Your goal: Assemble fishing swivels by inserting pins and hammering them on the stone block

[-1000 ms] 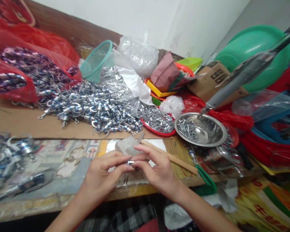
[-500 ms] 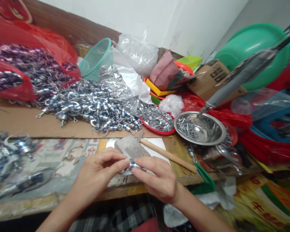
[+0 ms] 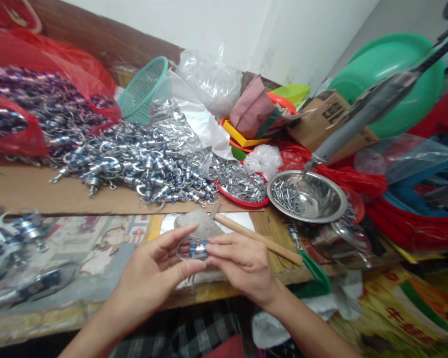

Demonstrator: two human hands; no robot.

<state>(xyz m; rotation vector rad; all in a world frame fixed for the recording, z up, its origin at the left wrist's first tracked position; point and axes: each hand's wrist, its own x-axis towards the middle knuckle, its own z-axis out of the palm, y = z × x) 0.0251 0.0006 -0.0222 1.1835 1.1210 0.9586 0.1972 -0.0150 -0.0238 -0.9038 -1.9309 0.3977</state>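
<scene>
A small silver-and-blue metal hook fitting (image 3: pixel 198 248) with a thin curved arm is between my hands, above the table's front edge. My right hand (image 3: pixel 242 266) is closed, pinching its right end between thumb and fingers. Around the curved arm, my left hand (image 3: pixel 159 263) is open, thumb and forefinger spread apart; whether its rear fingers touch the piece is unclear. Behind the hands lie a grey stone block (image 3: pixel 199 221), partly covered, and a hammer (image 3: pixel 259 239) with a wooden handle.
Similar fittings form a large heap (image 3: pixel 145 161) on cardboard. A red plate (image 3: pixel 242 201) holds small metal pieces. Beside it stands a steel bowl (image 3: pixel 326 199) with metal pins, under a grey hanging tool (image 3: pixel 358 124). More fittings (image 3: pixel 18 243) lie at the left.
My left thumb and forefinger have parted from their pinch. The fitting has turned, so its curved arm now shows at the left, while my right hand keeps its hold.
</scene>
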